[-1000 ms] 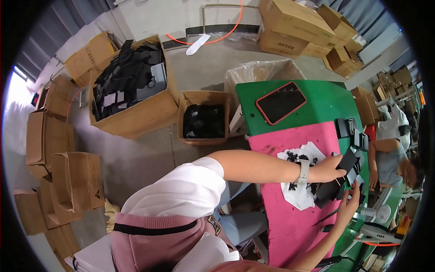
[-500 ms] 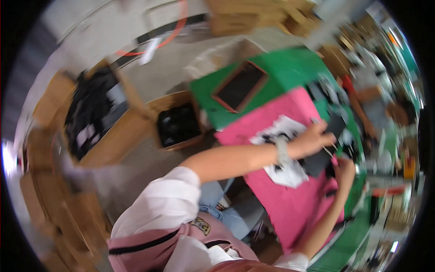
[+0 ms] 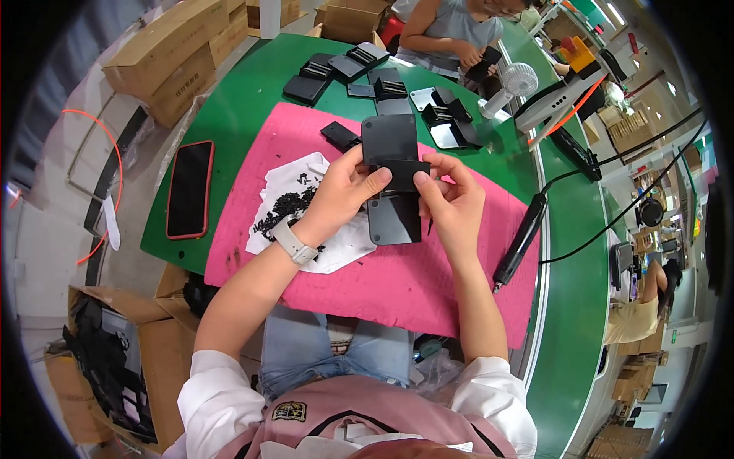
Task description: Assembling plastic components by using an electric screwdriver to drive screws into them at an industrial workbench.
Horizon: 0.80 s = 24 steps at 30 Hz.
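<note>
A black folding stand [image 3: 391,141], made of two flat plates joined by a hinge block, is held above the pink mat [image 3: 397,294]. My left hand [image 3: 340,195] grips its left side, thumb on the hinge block. My right hand [image 3: 456,203] pinches the block's right end with thumb and fingers. A small dark tip shows below the right fingers; I cannot make out what it is. By my left wrist, a pile of tiny black parts [image 3: 289,208] lies on a white sheet [image 3: 348,249]. Behind my left hand sits a small black block [image 3: 339,136].
A black electric screwdriver [image 3: 522,241] with a cable lies at the mat's right. A red-edged phone [image 3: 189,190] rests on the green table [image 3: 229,92] at left. Several black stands [image 3: 306,89] and a white fan [image 3: 508,88] stand farther back, near a co-worker [image 3: 451,34].
The view has swung round and steadied. My hands, apart over the mat before, are now together on the black folding stand.
</note>
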### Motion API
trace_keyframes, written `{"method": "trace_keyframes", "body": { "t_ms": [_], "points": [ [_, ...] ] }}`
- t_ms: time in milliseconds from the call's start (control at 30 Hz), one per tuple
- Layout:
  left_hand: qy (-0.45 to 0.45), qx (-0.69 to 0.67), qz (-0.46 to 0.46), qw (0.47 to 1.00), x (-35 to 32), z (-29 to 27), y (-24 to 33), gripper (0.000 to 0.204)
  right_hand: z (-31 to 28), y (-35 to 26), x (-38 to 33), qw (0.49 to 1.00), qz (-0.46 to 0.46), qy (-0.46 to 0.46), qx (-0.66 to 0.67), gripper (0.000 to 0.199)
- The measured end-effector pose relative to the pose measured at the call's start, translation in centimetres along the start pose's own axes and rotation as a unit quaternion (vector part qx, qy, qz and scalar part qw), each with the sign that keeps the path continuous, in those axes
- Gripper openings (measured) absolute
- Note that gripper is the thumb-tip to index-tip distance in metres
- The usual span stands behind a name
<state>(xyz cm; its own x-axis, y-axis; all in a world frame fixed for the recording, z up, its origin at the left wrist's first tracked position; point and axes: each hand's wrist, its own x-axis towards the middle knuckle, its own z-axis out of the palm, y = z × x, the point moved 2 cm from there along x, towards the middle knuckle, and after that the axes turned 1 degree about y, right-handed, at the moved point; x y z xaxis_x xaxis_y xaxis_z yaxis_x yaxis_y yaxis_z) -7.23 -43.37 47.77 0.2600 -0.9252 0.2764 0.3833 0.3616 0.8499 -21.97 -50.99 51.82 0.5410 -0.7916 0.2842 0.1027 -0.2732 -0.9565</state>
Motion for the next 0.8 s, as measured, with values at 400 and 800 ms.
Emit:
{"method": "trace_keyframes", "body": {
  "t_ms": [400, 800],
  "points": [
    [-0.014, 0.025, 0.023, 0.999, 0.1, -0.6, -0.2, 0.046, -0.3, 1.1, 0.0, 0.990, -0.042, -0.027, -0.130, 0.027],
    [-0.104, 0.216, -0.093, 0.966, -0.8, 0.2, 1.0, 0.026, -3.4, 0.3, -3.4, 0.964, 0.226, -0.137, -0.033, 0.043]
  ]
}}
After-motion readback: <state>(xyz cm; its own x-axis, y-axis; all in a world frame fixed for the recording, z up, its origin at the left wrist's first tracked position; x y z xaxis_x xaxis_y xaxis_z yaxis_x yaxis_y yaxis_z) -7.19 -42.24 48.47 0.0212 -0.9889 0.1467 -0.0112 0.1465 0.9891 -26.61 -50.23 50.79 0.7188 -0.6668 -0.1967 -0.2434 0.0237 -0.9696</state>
